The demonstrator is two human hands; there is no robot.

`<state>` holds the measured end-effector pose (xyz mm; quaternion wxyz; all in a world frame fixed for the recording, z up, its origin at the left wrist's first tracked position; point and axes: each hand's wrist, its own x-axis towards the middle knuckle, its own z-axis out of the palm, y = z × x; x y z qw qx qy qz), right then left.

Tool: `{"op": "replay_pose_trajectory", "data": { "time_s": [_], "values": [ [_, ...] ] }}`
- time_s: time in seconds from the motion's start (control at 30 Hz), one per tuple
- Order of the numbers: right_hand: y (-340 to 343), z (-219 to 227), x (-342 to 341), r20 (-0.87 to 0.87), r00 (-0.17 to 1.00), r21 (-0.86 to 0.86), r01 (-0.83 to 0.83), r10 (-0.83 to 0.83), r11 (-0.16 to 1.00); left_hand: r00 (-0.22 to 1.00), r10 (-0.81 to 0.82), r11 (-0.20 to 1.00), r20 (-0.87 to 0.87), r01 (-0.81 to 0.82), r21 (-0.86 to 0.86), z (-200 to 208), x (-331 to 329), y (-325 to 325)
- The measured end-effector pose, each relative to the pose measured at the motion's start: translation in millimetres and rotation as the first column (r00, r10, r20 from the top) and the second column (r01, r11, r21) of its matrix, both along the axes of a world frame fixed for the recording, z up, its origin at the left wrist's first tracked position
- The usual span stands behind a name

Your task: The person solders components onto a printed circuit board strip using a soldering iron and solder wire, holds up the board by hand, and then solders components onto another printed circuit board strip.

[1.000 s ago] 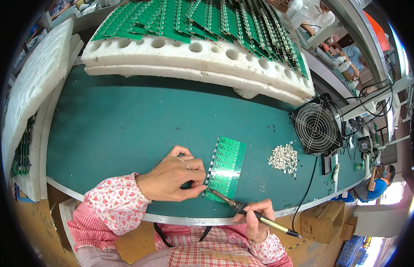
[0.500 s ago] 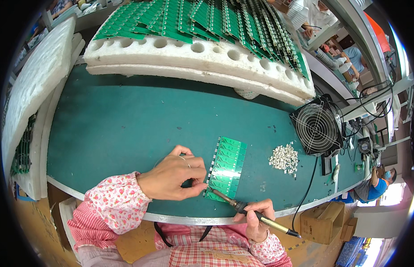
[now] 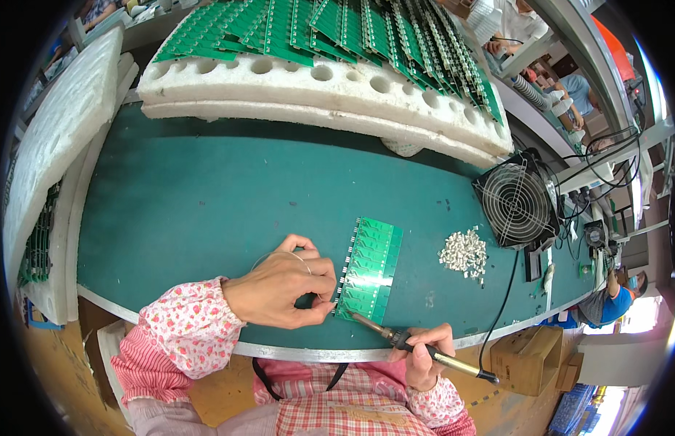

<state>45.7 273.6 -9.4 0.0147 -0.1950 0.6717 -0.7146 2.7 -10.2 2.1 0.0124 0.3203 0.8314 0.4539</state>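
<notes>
A green circuit board (image 3: pixel 368 269) lies flat on the table, with a row of small metal parts along its left edge. Beside that edge's near end, my left hand (image 3: pixel 283 287) is closed in a pinch, with a thin strand of solder wire (image 3: pixel 263 256) looping over its back. The pinched end of the wire is too small to make out. My right hand (image 3: pixel 430 356) grips a soldering iron (image 3: pixel 404 340) by its dark and yellowish handle. Its tip points at the board's near left corner; whether it touches cannot be told.
Right of the board sits a pile of small whitish parts (image 3: pixel 463 254). Behind it stands a black fan (image 3: pixel 517 202) with a cable running down. White foam (image 3: pixel 315 98) bearing many green boards spans the table's back; more foam slabs (image 3: pixel 61 152) stand at left. Other people work at right.
The soldering iron's tip has shifted slightly right, away from the board's left edge, and my right hand moved with it. My left hand keeps its pinch nearly in place.
</notes>
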Motion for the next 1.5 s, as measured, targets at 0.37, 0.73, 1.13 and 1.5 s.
{"op": "replay_pose_trajectory", "data": {
  "time_s": [0.37,0.73,1.13,1.5],
  "values": [
    [1.5,0.6,2.6,0.053,0.998,0.119,0.006,-0.013,0.993,1.0,-0.021,1.0,0.007,0.021,-0.008,-0.2,1.8,2.8],
    [1.0,0.8,2.0,0.053,0.999,0.139,0.005,-0.013,0.99,0.999,-0.013,0.999,-0.038,0.011,-0.049,-2.5,2.4,6.4],
    [-1.7,4.5,1.4,0.064,0.998,0.146,0.014,-0.023,0.989,0.999,-0.018,0.998,-0.03,0.017,-0.056,-2.3,2.0,5.2],
    [-0.9,-0.2,1.7,-0.009,1.0,0.138,0.029,-0.028,0.99,0.999,-0.013,0.999,-0.032,0.012,-0.045,-3.5,1.9,5.1]
  ]
}}
